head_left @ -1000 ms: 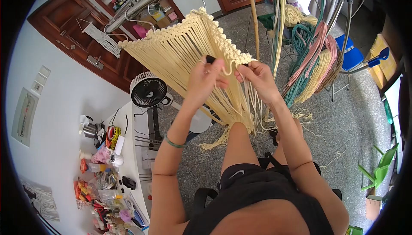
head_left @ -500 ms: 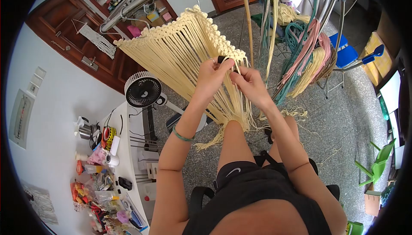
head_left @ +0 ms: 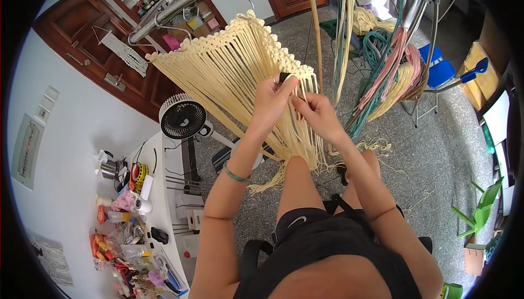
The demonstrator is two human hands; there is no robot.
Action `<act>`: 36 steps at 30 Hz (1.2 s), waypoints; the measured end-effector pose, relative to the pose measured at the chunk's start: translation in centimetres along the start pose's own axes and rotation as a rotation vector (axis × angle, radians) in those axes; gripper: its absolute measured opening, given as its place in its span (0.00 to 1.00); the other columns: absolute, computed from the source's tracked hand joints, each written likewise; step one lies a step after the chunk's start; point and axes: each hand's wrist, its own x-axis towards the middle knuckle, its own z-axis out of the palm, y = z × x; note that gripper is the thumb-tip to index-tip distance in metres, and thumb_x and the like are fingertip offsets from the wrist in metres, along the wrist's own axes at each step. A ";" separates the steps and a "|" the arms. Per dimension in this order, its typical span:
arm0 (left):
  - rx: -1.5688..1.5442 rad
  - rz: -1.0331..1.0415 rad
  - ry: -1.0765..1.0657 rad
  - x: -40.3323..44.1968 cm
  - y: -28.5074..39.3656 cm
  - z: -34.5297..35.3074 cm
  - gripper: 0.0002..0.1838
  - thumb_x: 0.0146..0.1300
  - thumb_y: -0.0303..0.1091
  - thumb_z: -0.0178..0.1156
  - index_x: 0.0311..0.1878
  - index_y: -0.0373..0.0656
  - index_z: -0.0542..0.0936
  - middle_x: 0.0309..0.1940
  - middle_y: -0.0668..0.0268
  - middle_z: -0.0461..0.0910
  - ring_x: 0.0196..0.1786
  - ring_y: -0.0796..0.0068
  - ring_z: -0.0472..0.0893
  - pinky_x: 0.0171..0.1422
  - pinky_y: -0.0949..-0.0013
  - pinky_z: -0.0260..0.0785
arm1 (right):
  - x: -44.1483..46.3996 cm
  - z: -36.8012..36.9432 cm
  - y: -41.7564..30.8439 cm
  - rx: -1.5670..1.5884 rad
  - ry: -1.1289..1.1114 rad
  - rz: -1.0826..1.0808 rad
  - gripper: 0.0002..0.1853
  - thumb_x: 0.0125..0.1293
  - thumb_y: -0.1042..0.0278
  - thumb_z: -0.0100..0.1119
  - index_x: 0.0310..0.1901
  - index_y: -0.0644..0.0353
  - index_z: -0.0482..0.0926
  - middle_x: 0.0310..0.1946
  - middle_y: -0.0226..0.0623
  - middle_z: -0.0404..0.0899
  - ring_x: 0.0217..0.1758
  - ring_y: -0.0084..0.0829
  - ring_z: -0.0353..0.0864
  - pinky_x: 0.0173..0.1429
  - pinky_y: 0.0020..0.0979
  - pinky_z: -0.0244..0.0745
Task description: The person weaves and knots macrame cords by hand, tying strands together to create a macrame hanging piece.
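Observation:
A cream macrame piece hangs from metal hooks on a rail, with a knotted upper border and long loose cords below. Close under the right end of that border, my left hand is closed, pinching cream cords between thumb and fingers. Something black wraps one of its fingers. My right hand, just to the right and a little lower, is closed too, its thumb and fingertips pinched on a cord. The exact knot between the hands is too small to make out. Lower cord ends hang against my knee.
A black-and-white fan stands to the left, beside a cluttered white table. Bundles of green, pink and cream cord hang at right near a blue chair. A bamboo pole rises behind the macrame.
My right hand has shifted slightly downward, and my left hand has moved a touch lower. Both remain closed on the cords, and the loose strands under them have shifted a little.

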 end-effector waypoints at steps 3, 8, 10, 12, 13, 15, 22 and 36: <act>0.136 -0.078 -0.057 -0.3 1.0 -0.6 0.13 0.63 0.42 0.55 0.31 0.41 0.78 0.26 0.76 0.73 0.31 0.89 0.66 0.36 0.82 0.55 | -0.4 -1.4 -0.5 -0.306 0.220 0.004 0.11 0.59 0.67 0.58 0.29 0.66 0.72 0.21 0.30 0.72 0.24 0.19 0.68 0.29 0.23 0.63; 0.049 -0.140 -0.022 0.4 0.5 -0.9 0.15 0.61 0.43 0.53 0.33 0.39 0.79 0.26 0.73 0.75 0.31 0.85 0.68 0.37 0.78 0.57 | -0.9 1.0 -0.3 -0.429 0.591 -0.351 0.10 0.53 0.73 0.62 0.35 0.65 0.73 0.29 0.36 0.75 0.29 0.26 0.73 0.37 0.26 0.68; -0.017 -0.174 -0.009 0.4 0.4 -0.9 0.17 0.59 0.45 0.53 0.34 0.38 0.79 0.26 0.71 0.75 0.32 0.83 0.69 0.37 0.76 0.57 | -0.9 2.5 -1.4 -0.286 0.555 -0.302 0.07 0.51 0.75 0.61 0.29 0.65 0.72 0.24 0.39 0.72 0.31 0.34 0.73 0.36 0.33 0.66; 0.006 -0.210 0.011 0.4 0.5 -1.0 0.18 0.57 0.46 0.53 0.34 0.38 0.80 0.28 0.69 0.77 0.33 0.82 0.70 0.37 0.75 0.58 | -0.4 3.0 -1.1 -0.380 0.604 -0.332 0.07 0.51 0.73 0.62 0.28 0.64 0.74 0.23 0.37 0.73 0.28 0.34 0.73 0.35 0.34 0.66; 0.004 -0.214 0.014 0.4 0.5 -1.0 0.14 0.58 0.42 0.53 0.33 0.40 0.78 0.31 0.70 0.77 0.33 0.84 0.70 0.37 0.77 0.57 | -0.2 3.1 -0.8 -0.398 0.648 -0.311 0.07 0.51 0.71 0.63 0.28 0.63 0.76 0.23 0.36 0.76 0.27 0.33 0.73 0.33 0.35 0.66; -0.006 -0.206 0.020 0.5 0.5 -1.0 0.14 0.58 0.42 0.53 0.33 0.40 0.79 0.31 0.70 0.77 0.34 0.84 0.71 0.37 0.77 0.57 | 0.2 3.2 -0.1 -0.354 0.646 -0.298 0.07 0.54 0.71 0.62 0.29 0.64 0.76 0.21 0.34 0.75 0.25 0.28 0.72 0.32 0.30 0.65; 0.092 -0.153 0.009 0.1 1.7 0.1 0.14 0.58 0.43 0.56 0.31 0.40 0.79 0.27 0.73 0.76 0.33 0.85 0.71 0.36 0.78 0.58 | -0.4 3.4 -0.6 -0.060 0.488 -0.099 0.09 0.64 0.70 0.54 0.28 0.66 0.75 0.14 0.27 0.67 0.19 0.13 0.60 0.23 0.21 0.56; -0.104 -0.221 0.057 0.5 1.1 0.4 0.12 0.57 0.32 0.57 0.20 0.37 0.74 0.18 0.74 0.69 0.21 0.87 0.65 0.24 0.76 0.57 | 0.5 4.0 -0.6 -0.153 0.228 -0.281 0.08 0.56 0.73 0.55 0.23 0.69 0.73 0.13 0.45 0.70 0.13 0.31 0.69 0.19 0.30 0.61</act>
